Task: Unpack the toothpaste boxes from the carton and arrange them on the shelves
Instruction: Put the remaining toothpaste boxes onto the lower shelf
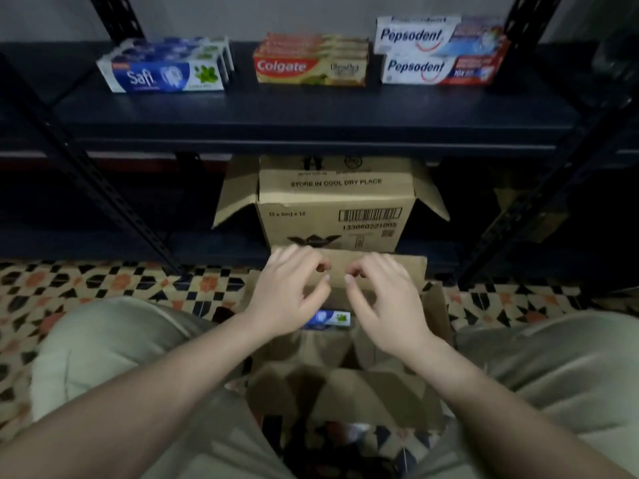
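Observation:
An open brown carton (349, 385) stands on the floor between my knees. Inside it I see part of one blue-and-white toothpaste box (332, 319), mostly hidden by my wrists. My left hand (290, 292) and my right hand (380, 299) hover side by side over the carton's far flap (411, 267), fingers curled and apart, holding nothing. On the dark shelf (311, 108) above lie three groups of toothpaste boxes: Safi boxes (166, 69) on the left, Colgate boxes (311, 62) in the middle, Pepsodent boxes (439, 51) on the right.
A second open carton (332, 209) printed "STORE IN COOL DRY PLACE" sits on the lower shelf right behind my hands. Black perforated shelf uprights (114, 209) slant down at left and right. The floor (114, 281) has patterned tiles. My knees flank the carton.

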